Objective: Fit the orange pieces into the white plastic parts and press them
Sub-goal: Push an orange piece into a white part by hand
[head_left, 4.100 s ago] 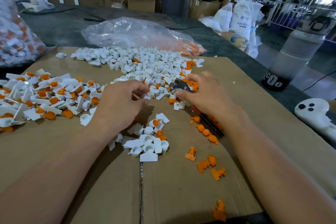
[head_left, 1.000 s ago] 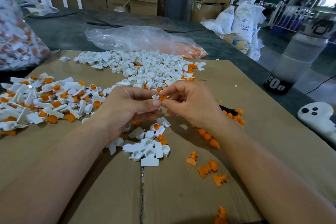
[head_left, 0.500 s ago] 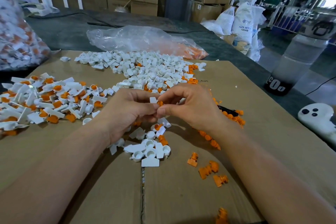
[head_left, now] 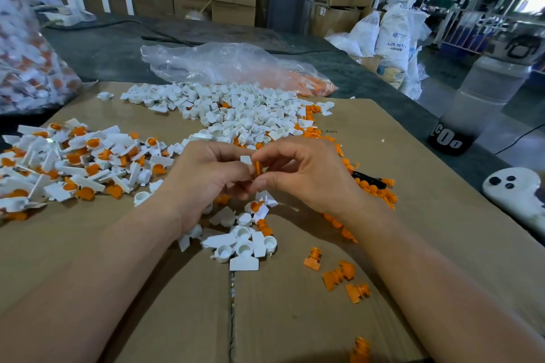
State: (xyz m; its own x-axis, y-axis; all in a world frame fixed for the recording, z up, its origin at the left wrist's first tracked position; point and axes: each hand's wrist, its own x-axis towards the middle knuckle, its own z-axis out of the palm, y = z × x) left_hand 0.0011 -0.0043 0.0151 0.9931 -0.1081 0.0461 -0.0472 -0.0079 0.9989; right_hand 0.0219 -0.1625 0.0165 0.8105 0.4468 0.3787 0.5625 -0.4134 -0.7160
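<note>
At the centre of the frame the two hands meet just above the cardboard [head_left: 295, 318]. The left hand [head_left: 206, 183] pinches a white part [head_left: 246, 160] between thumb and curled fingers, probably to hold its socket steady and facing the other hand. The right hand [head_left: 306, 177] grips an orange piece [head_left: 257, 168] between thumb and forefinger, touching the white part. It looks like the fitting step, with the press to follow; how far the piece is seated is hidden by the fingers.

The stock seems laid out for short reaches. A heap of empty white parts [head_left: 244, 115] lies just above the hands, and a smaller cluster [head_left: 241, 247] lies just below them. Loose orange pieces [head_left: 339, 274] are scattered at lower right, near the hand that picks them. A pile of finished parts [head_left: 79, 162], white with orange showing, sits at middle left beside the left hand, likely so that hand can drop each one there. A clear plastic bag [head_left: 224, 65] lies at upper centre.
</note>
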